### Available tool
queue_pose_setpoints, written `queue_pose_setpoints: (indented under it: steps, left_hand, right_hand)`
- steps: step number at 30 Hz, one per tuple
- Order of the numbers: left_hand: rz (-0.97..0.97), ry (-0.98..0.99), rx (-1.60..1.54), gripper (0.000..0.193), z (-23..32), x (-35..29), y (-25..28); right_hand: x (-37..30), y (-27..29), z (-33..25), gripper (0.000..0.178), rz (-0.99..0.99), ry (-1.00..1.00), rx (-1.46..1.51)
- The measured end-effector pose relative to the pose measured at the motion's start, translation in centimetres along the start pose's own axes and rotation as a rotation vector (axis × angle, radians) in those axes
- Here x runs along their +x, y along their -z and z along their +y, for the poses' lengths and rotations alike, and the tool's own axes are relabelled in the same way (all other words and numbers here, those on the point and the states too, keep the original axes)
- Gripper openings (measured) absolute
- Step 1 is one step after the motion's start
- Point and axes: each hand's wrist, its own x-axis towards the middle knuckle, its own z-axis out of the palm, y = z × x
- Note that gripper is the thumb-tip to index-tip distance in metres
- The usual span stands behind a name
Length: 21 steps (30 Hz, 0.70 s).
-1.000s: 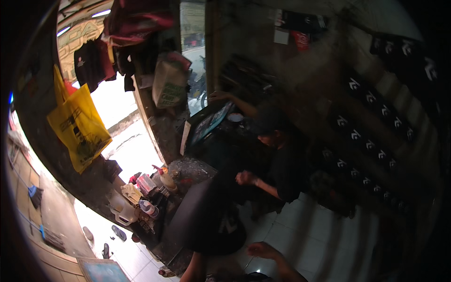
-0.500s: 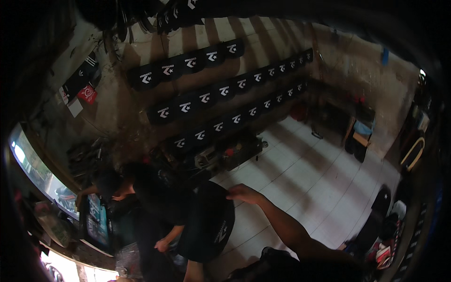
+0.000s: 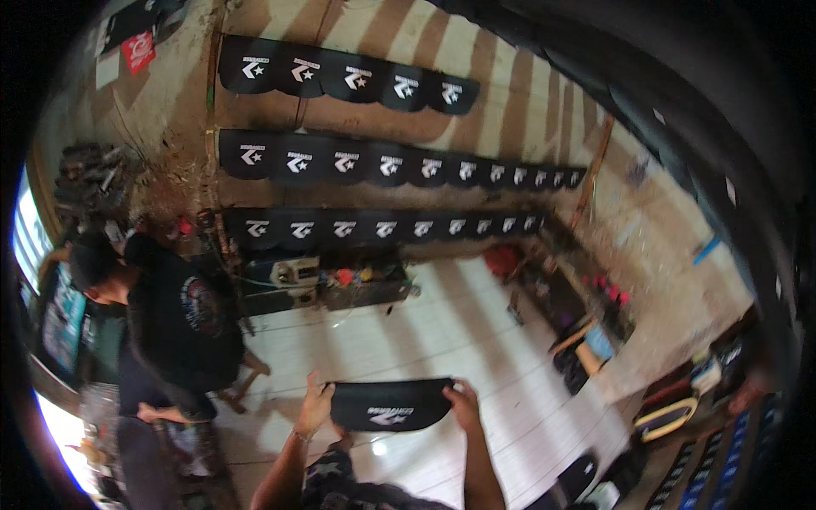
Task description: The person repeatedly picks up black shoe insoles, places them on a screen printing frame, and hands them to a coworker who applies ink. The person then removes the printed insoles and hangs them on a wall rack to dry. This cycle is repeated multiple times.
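Observation:
A black panel (image 3: 357, 403) with one curved edge and a white printed mark is stretched out flat in front of me. My left hand (image 3: 316, 406) grips its left corner, thumb near the upper edge. At the opposite corner my right hand (image 3: 461, 403) has its fingers closed on the panel. The long straight edge faces away from me and the rounded edge faces me. It hangs in the air above the white tiled floor (image 3: 510, 382).
Similar black panels (image 3: 345, 166) hang in rows along the far wall. On the left, a person in a black shirt (image 3: 183, 319) leans beside a printing screen frame (image 3: 61, 319). Low machinery (image 3: 293, 274) stands below the rows. More panels (image 3: 693, 476) hang at right.
My view has turned and brightened. The panel, earlier upright with my right hand at its edge and my left hand hidden, is now spread level between both hands.

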Motion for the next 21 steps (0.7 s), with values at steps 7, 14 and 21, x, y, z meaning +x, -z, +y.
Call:
queue_pose_setpoints:
  steps: [7,14,21]
  left_hand:
    - [-0.404,-0.272,0.306,0.049,2.4,18.7,-6.4]
    - [-0.458,-0.294,0.474,0.019,8.6,30.8,-13.9]
    - [-0.376,-0.624,0.468,0.014,14.4,44.6,-22.7]
  right_hand:
    - [12.9,5.8,-2.4,0.049,-0.078,-0.106,-0.053]
    - [24.2,9.5,-8.1,0.022,0.03,-0.209,-0.124]
    - [40.8,12.1,-14.0,0.013,0.057,-0.036,-0.098]
